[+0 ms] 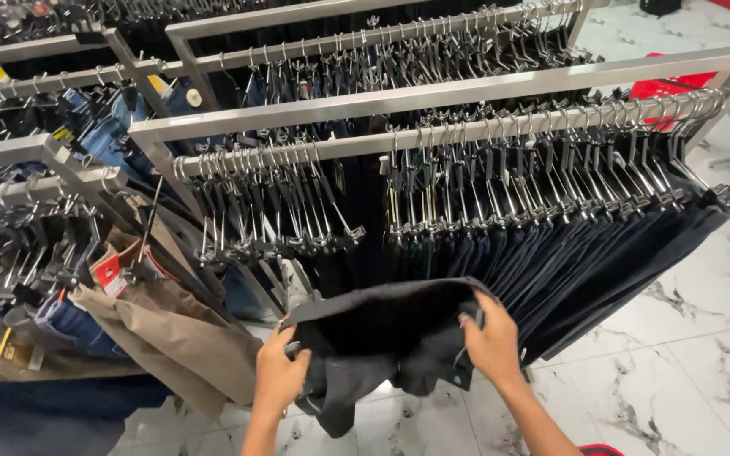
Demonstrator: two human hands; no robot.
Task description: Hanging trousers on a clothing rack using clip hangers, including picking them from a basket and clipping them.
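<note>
Seen from the head camera: holding a pair of dark trousers [382,338] at the waistband, low in the middle of the view, in front of the clothes rack and above the floor. Gripping the left end of the waistband with the left hand [279,376], fingers curled together and clamped on the cloth, thumb side up. Pinching the right end with the right hand [492,344] — fingers closed over the edge of the fabric, wrist bent inward. Hanging slack between the two hands, the waistband opening toward the camera, one fold of cloth drooping down below the left hand toward the tiles. Crowding the metal rail [433,135] just behind, a tight row of clip hangers [509,181]; hanging from those on the right half, more dark trousers [601,253] packed side by side, nearly touching the held pair near the right hand. Dangling bare on the left half of the rail, empty clip hangers [272,211]. Leaning out to the left — tan trousers [171,329] with a red tag [107,272], and blue jeans [78,325] beside them. Showing underneath, white marble floor tiles [686,338].
</note>
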